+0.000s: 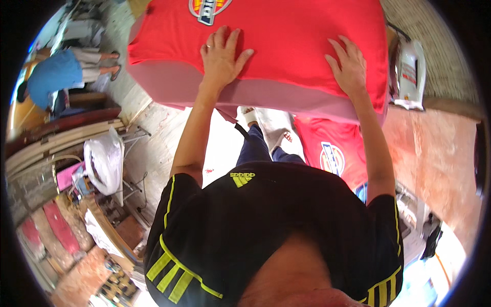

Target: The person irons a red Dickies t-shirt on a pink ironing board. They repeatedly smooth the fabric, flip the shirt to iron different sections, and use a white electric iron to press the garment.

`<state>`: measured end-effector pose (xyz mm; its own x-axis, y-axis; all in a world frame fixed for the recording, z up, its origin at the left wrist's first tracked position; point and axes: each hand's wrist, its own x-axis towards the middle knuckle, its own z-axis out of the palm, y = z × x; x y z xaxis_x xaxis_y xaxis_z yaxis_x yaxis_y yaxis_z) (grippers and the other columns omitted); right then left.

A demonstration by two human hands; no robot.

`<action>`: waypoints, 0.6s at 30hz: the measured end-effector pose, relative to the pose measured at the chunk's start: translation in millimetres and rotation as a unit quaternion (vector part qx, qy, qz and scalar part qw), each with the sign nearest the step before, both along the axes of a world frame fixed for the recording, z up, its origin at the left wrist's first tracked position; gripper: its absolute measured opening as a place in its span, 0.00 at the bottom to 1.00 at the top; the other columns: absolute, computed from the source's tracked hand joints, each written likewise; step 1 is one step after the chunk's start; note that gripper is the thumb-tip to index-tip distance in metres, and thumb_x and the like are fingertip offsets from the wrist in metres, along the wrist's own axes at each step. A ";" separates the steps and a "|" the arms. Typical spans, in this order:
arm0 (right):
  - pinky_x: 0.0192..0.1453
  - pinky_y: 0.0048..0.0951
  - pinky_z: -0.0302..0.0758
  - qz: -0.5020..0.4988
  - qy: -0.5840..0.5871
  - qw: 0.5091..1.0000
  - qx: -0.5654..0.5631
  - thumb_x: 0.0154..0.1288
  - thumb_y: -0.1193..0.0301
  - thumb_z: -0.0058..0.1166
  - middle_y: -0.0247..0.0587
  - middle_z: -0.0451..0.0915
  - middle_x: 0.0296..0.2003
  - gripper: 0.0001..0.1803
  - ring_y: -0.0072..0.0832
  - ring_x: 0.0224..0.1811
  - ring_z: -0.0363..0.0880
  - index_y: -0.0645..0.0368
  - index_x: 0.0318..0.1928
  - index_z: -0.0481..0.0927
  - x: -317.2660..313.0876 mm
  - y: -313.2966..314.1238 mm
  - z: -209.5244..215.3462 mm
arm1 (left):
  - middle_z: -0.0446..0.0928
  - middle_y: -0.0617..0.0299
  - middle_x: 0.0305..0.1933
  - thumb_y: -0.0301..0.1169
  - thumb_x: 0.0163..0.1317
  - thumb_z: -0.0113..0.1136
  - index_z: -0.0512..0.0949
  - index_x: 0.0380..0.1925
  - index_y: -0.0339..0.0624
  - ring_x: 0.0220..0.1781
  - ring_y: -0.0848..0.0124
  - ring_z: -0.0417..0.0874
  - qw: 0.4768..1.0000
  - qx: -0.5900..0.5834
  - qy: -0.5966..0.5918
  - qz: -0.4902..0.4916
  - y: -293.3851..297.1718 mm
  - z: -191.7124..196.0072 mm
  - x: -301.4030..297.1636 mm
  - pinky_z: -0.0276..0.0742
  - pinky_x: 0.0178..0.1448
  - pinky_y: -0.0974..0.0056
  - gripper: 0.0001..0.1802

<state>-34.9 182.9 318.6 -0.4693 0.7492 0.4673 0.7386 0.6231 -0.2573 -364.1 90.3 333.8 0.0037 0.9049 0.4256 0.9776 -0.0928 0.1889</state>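
Note:
A red T-shirt (286, 41) with a round printed emblem lies spread over a board covered in dull pink cloth (174, 82). My left hand (221, 57) rests on the shirt just below the emblem, fingers spread, a ring on one finger. Further right, my right hand (349, 65) lies on the shirt near its right side, fingers also apart. Neither hand grips anything. The shirt's near edge crosses the board by my wrists, leaving a strip of the pink cover bare.
An iron (409, 74) stands right of the board. Another red shirt (327, 146) hangs or lies below the board by my legs. At left are a white plastic bag (104, 161), stacked planks (61, 140) and a person in a blue top (53, 77), bent over.

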 end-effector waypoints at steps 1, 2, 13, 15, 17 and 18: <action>0.66 0.47 0.66 -0.036 -0.040 0.998 0.015 0.68 0.56 0.54 0.42 0.70 0.63 0.24 0.44 0.65 0.67 0.50 0.62 0.75 0.6 -6.0 -0.3 | 0.63 0.47 0.70 0.59 0.65 0.53 0.70 0.64 0.48 0.70 0.44 0.61 0.998 -0.013 0.040 0.036 -0.5 -13.3 -5.8 0.58 0.69 0.40 0.35; 0.68 0.49 0.64 -0.073 -0.081 0.993 0.032 0.68 0.53 0.54 0.43 0.67 0.67 0.28 0.45 0.68 0.64 0.48 0.65 0.72 3.6 -11.2 -1.7 | 0.58 0.46 0.74 0.63 0.65 0.49 0.67 0.68 0.50 0.75 0.41 0.56 0.994 -0.026 0.076 0.071 -2.4 -24.0 -13.4 0.53 0.73 0.38 0.40; 0.71 0.56 0.57 -0.144 -0.120 0.982 -0.009 0.69 0.51 0.52 0.46 0.56 0.73 0.37 0.49 0.74 0.56 0.51 0.73 0.60 15.5 -16.9 -6.7 | 0.63 0.39 0.69 0.48 0.65 0.52 0.70 0.58 0.30 0.70 0.45 0.64 0.927 -0.008 -0.025 0.374 15.9 -35.7 -181.2 0.57 0.72 0.42 0.32; 0.72 0.56 0.56 -0.139 -0.116 0.983 -0.019 0.69 0.52 0.52 0.45 0.57 0.73 0.37 0.49 0.74 0.54 0.51 0.73 0.60 14.9 -14.7 -5.0 | 0.66 0.41 0.65 0.44 0.63 0.53 0.71 0.53 0.31 0.66 0.46 0.67 0.926 0.013 0.017 0.377 20.3 -41.1 -214.4 0.60 0.70 0.43 0.28; 0.72 0.56 0.55 -0.141 -0.116 0.983 -0.031 0.69 0.52 0.53 0.44 0.57 0.73 0.37 0.49 0.74 0.54 0.52 0.73 0.60 14.3 -15.2 -2.7 | 0.65 0.42 0.67 0.45 0.64 0.51 0.70 0.55 0.31 0.67 0.47 0.66 0.923 0.011 0.033 0.382 17.7 -45.2 -236.6 0.59 0.71 0.44 0.29; 0.72 0.56 0.55 -0.141 -0.116 0.983 -0.037 0.69 0.53 0.53 0.44 0.57 0.73 0.37 0.49 0.75 0.53 0.52 0.73 0.60 14.6 -14.7 -1.9 | 0.62 0.44 0.70 0.48 0.65 0.49 0.68 0.59 0.32 0.70 0.46 0.63 0.921 0.001 0.027 0.389 14.8 -47.5 -245.7 0.57 0.72 0.45 0.32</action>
